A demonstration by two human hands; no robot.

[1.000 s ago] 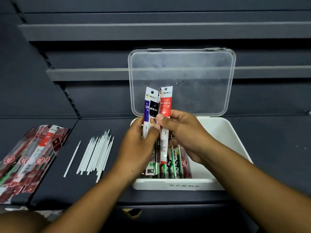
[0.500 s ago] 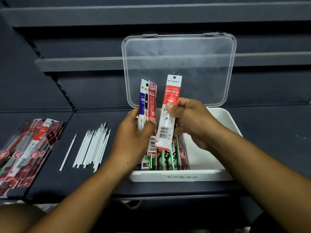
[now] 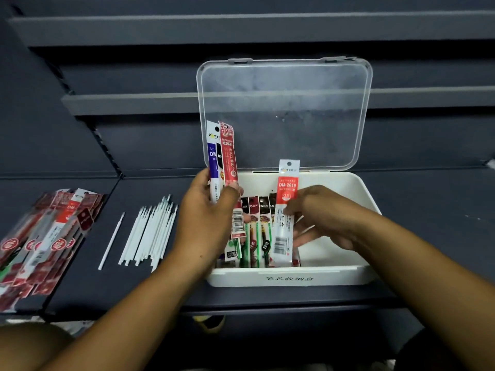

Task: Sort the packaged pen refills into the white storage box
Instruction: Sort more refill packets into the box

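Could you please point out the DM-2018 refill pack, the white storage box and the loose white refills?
DM-2018 refill pack [image 3: 287, 190]: head view, its red label.
white storage box [image 3: 342, 275]: head view, front wall.
loose white refills [image 3: 150, 231]: head view, middle of the bundle.

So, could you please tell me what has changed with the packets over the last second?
The right hand drew the red-and-white DM-2018 packet away from the left hand and lowered it rightward into the white box, still pinching it. The left hand still grips the other packets upright. Lid, loose white refills and packet pile unchanged.
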